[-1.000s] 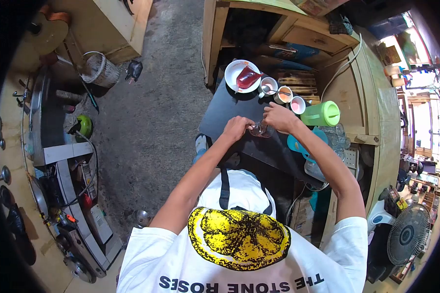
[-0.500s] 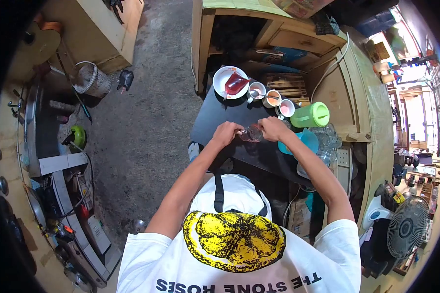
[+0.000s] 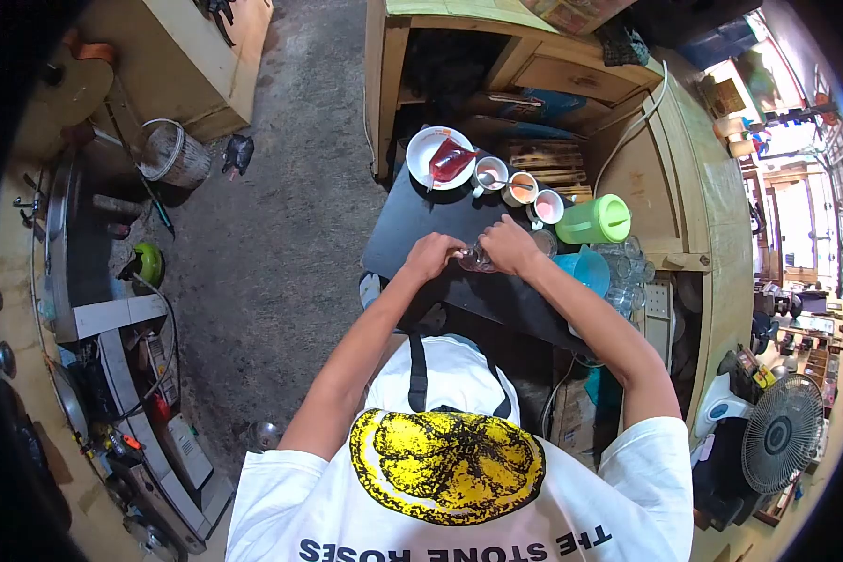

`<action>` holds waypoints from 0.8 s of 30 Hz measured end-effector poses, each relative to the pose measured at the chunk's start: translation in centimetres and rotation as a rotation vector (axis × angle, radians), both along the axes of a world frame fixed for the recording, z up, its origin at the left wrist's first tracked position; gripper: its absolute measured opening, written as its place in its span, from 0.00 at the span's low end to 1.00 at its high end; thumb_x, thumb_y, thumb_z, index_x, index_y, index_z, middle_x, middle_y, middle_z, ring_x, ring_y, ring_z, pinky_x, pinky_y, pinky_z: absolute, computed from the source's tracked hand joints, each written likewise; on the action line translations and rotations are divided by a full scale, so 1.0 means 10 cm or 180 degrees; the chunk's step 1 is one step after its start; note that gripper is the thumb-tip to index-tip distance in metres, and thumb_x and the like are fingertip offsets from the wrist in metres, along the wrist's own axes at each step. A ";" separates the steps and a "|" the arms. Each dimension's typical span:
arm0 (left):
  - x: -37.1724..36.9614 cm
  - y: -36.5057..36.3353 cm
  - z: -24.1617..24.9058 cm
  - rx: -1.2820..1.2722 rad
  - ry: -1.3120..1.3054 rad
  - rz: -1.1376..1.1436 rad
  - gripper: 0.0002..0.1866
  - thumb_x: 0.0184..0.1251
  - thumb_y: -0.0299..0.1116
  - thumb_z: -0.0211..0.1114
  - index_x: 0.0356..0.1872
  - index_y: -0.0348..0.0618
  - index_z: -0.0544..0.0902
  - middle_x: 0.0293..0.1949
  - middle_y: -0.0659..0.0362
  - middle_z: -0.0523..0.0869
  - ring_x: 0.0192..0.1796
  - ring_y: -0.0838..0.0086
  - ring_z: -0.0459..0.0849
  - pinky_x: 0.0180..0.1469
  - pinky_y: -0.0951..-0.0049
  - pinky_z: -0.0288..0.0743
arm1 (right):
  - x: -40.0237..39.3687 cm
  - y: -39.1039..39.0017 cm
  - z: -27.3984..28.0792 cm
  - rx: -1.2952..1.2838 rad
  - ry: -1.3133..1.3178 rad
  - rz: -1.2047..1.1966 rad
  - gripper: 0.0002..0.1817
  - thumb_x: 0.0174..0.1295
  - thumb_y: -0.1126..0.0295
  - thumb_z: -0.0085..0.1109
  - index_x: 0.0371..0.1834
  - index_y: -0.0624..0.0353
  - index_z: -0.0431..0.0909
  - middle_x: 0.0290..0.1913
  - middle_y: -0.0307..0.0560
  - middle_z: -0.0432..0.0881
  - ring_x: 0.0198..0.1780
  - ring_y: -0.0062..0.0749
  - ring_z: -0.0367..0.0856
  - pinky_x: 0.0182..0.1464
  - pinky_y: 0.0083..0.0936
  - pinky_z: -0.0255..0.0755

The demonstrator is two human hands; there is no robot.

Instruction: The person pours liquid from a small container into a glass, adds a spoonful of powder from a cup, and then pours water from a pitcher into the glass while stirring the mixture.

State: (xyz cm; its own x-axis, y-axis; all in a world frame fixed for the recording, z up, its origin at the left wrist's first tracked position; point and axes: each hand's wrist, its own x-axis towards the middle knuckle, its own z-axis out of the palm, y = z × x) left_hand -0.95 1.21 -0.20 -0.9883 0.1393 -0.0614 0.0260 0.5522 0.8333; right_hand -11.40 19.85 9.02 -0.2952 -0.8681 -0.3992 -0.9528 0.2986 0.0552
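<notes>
On the black rectangular counter top [image 3: 412,229], the person's left hand [image 3: 433,255] is curled shut, its fingertips pinched on the near side of a small clear drinking glass [image 3: 475,258] that sits near the middle of the counter, a little toward its front edge. The right hand [image 3: 509,245] closes over the other side of the same glass, so the glass is gripped between both hands and mostly hidden by them; whether it rests on the counter or is lifted just off it cannot be told. At the counter's far left corner stands a round white plate [image 3: 425,146] carrying a flat red plastic pouch [image 3: 451,160]. Along the far edge, to the right of the plate, runs a row of three small white cups [image 3: 519,189] with light-coloured contents. Beyond them, at the far right corner, a light green plastic jug [image 3: 594,221] lies beside a turquoise plastic scoop [image 3: 585,269] and a cluster of clear glasses [image 3: 626,273] at the right edge.
</notes>
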 end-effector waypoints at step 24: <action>0.10 0.00 0.27 -0.0058 0.0108 -0.0059 0.11 0.69 0.34 0.68 0.49 0.48 0.91 0.43 0.46 0.90 0.46 0.45 0.87 0.48 0.50 0.79 | 0.55 0.49 0.01 -0.1881 -0.0231 -0.1666 0.09 0.56 0.78 0.60 0.40 0.60 0.77 0.39 0.52 0.81 0.46 0.50 0.82 0.49 0.46 0.71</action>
